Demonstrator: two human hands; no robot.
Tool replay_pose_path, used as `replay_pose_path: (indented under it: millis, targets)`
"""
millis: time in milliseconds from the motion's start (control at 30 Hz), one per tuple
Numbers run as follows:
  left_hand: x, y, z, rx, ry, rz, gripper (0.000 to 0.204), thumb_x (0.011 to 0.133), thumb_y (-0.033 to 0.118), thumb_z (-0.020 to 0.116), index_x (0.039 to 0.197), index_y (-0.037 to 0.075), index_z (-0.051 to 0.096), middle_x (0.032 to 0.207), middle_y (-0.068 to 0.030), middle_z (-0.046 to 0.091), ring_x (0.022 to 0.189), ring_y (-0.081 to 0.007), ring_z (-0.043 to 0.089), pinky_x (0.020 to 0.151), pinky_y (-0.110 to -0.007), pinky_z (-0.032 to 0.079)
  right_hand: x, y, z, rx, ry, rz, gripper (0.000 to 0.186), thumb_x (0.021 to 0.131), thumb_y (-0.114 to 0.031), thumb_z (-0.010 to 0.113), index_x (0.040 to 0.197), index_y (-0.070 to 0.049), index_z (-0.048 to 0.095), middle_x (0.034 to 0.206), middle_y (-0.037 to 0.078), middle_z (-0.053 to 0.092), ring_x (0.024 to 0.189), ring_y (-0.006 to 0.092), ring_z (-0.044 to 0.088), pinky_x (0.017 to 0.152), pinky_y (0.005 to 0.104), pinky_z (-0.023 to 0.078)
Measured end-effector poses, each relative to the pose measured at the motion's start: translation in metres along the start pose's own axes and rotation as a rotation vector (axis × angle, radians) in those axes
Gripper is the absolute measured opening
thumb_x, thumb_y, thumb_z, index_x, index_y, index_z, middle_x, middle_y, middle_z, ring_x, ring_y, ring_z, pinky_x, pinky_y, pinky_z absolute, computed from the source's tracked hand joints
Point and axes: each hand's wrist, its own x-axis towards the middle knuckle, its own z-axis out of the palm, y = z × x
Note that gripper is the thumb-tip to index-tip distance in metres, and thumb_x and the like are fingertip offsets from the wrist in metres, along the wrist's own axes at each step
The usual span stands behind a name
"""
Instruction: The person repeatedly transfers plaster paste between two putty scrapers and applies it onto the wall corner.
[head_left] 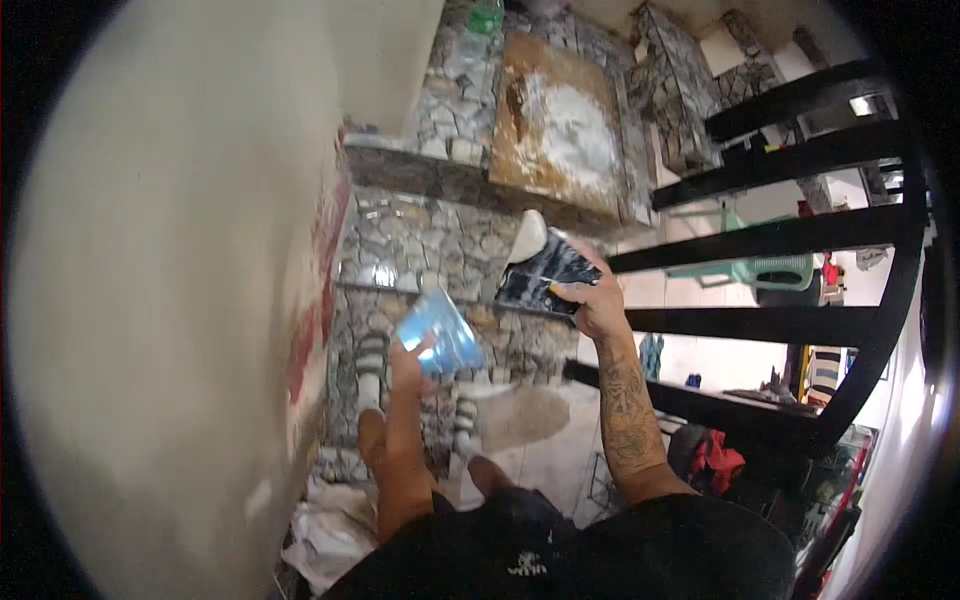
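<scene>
Two hands work above stone-clad steps: the left hand (408, 360) grips a flat pale-blue trowel blade (440, 335), the right hand (598, 300) grips a dark marbled tile piece (540, 272). Best keep the blade level, just left of the tile.

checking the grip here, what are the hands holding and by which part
The left hand grips a light blue flat tool by its lower edge; the right hand holds a dark marbled tile piece by its right edge.

I saw the wall (170, 300) on the left, railing (790, 240) on the right, stone steps (430, 250) between, a board (560, 125) lying farther up.
</scene>
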Motion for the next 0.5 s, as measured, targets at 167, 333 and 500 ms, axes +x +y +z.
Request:
replay_pose_path:
  millis: [167,333,500]
  targets:
    - [-0.145,0.082,0.112,-0.450,-0.130,0.113,0.028,0.073,0.003,0.056,0.101,-0.002,0.050,0.089,-0.0088,0.057,0.083,-0.0164,0.056,0.071,-0.030,0.046,-0.114,-0.009,-0.052,0.229,0.009,-0.102,0.051,0.067,0.004,0.061,0.115,-0.001,0.046,0.110,0.008,0.051,0.098,0.0158,0.049,0.086,0.0277,0.039]
    - [-0.281,0.136,0.192,-0.336,-0.257,0.068,0.026,0.074,0.003,0.056,0.098,-0.002,0.050,0.089,-0.0096,0.057,0.083,-0.0188,0.057,0.069,-0.033,0.049,-0.205,-0.129,-0.057,-0.612,-0.323,-0.834,0.051,0.066,-0.004,0.062,0.115,-0.008,0.048,0.113,0.012,0.046,0.106,0.0261,0.044,0.091,0.0352,0.033]
    - [-0.406,0.146,0.227,-0.383,-0.297,0.018,0.029,0.075,0.002,0.054,0.103,-0.003,0.048,0.091,-0.0110,0.057,0.080,-0.0208,0.058,0.072,-0.034,0.049,-0.311,-0.210,-0.064,-0.980,-0.372,-0.778,0.078,0.045,-0.003,0.070,0.118,-0.018,0.046,0.100,0.012,0.042,0.095,0.0304,0.044,0.085,0.0363,0.036]
